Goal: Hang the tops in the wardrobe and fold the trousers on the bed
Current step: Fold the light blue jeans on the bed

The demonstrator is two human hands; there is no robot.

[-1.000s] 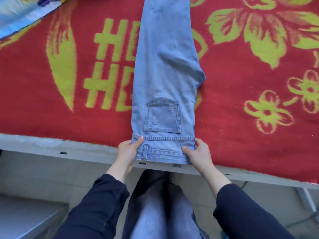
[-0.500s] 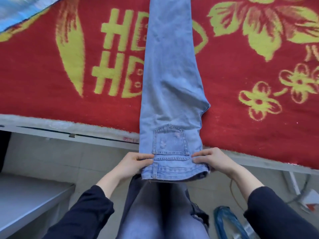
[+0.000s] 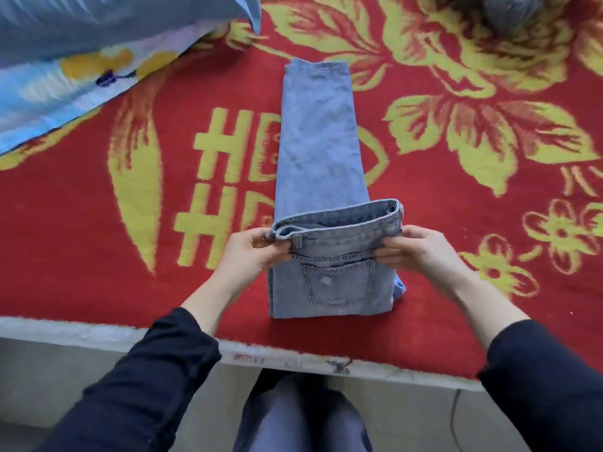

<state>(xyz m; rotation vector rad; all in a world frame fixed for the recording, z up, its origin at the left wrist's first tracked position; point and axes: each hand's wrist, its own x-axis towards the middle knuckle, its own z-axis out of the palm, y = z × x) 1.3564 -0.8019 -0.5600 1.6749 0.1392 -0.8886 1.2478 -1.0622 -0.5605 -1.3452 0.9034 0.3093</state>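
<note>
both grips are pinching the waistband of the jeans (image 3: 318, 164), left hand (image 3: 253, 251) and right hand (image 3: 416, 251) at opposite ends, legs lying beyond on the bed (image 3: 81, 256). denim looking heavy, soft, unlikely to slip; waistband corners are giving the firmest hold.

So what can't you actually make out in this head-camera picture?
- Dark fuzzy thing on the red and yellow flowered blanket: cut off by the top edge and blurred.
- Leg part of the light blue denim jeans nearest the person: hidden under the folded-over waistband that the left hand and right hand pinch.
- Wardrobe and tops: out of view.
</note>
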